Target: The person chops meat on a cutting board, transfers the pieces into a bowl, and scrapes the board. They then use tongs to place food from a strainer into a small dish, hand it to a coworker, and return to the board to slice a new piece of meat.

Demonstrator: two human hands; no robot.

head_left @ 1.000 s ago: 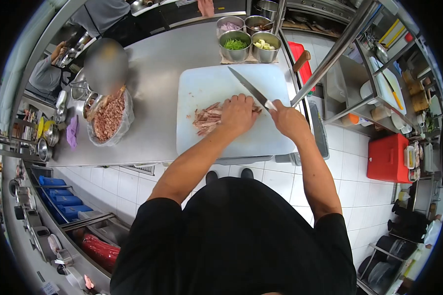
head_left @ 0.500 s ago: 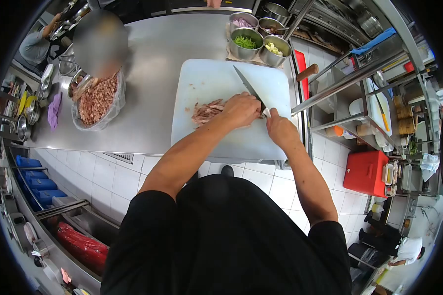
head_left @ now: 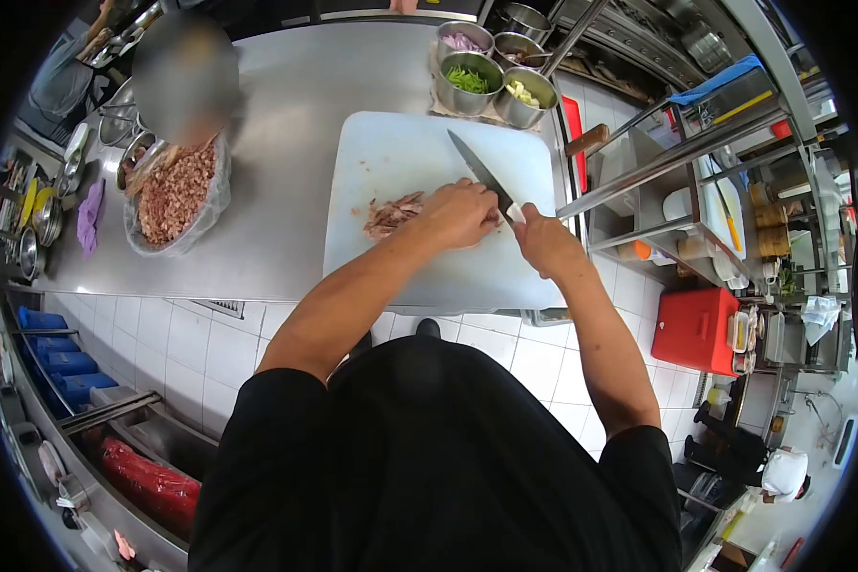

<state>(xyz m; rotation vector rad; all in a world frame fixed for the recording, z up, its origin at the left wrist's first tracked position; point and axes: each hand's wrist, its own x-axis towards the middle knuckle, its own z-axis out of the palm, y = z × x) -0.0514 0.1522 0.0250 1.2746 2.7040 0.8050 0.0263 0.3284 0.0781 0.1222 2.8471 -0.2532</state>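
On a white cutting board (head_left: 377, 153) lies a pile of sliced meat (head_left: 391, 217), brownish-pink. My left hand (head_left: 458, 214) rests with bent fingers on meat beside this pile, mostly covering the piece. The fingers of my right hand (head_left: 548, 246) are wrapped round the pale handle of a kitchen knife (head_left: 479, 167). Its long blade slants away towards the top of the board, close alongside my left fingertips. A few small scraps show near those fingertips and on the left part of the board.
Beyond the board stand metal pots with sliced green vegetable (head_left: 467, 79), pale yellow pieces (head_left: 522, 92) and purple slices (head_left: 462, 42). A plastic-lined container of chopped meat (head_left: 176, 205) sits left, beside a person with a blurred head. A wooden handle (head_left: 587, 140) juts out right.
The view has shifted slightly. The knife has moved a little right of my left hand, and more of its blade near the handle shows. Both hands keep their holds.
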